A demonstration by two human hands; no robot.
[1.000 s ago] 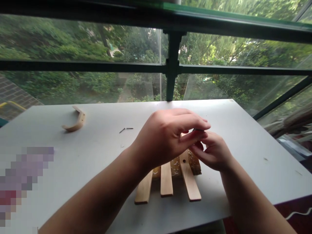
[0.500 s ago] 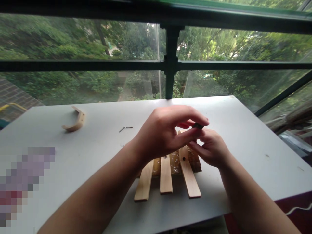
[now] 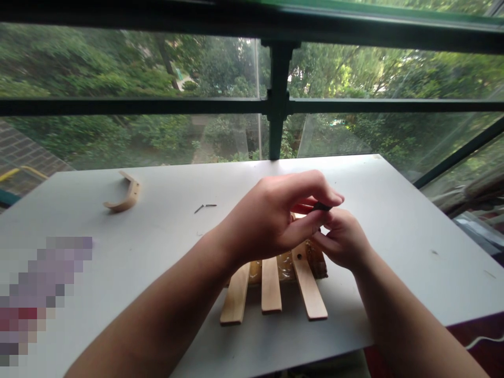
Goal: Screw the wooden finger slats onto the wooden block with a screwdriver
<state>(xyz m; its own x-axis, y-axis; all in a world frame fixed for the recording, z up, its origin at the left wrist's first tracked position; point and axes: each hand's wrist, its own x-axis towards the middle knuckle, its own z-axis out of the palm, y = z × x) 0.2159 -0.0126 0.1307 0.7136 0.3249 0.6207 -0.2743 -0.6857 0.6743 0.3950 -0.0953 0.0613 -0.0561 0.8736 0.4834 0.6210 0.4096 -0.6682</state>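
Observation:
My left hand (image 3: 281, 212) is closed, pinching a small dark piece (image 3: 322, 206) between thumb and fingers; its kind cannot be made out. Just below and to the right, my right hand (image 3: 346, 239) is closed too, its fingertips against the left's, and what they grip is hidden. Under both hands lies a glossy brown wooden board (image 3: 285, 265) with a rough edge. Three pale wooden strips jut from it towards me: a left one (image 3: 235, 296), a middle one (image 3: 271, 286) and a right one (image 3: 309, 283) with a dark hole or screw head. My hands cover their far ends.
A curved wooden hook (image 3: 128, 199) with holes rests at the back left of the white table (image 3: 157, 226). Two screws (image 3: 205, 207) lie left of my hands. A blurred-out item (image 3: 47, 289) is at the left. Green-framed windows (image 3: 277, 100) rise behind the table.
My left hand has turned slightly around the dark piece, its fingers bending more, and now covers the middle strip's screw. The right hand stays nearly in place. The view has shifted slightly.

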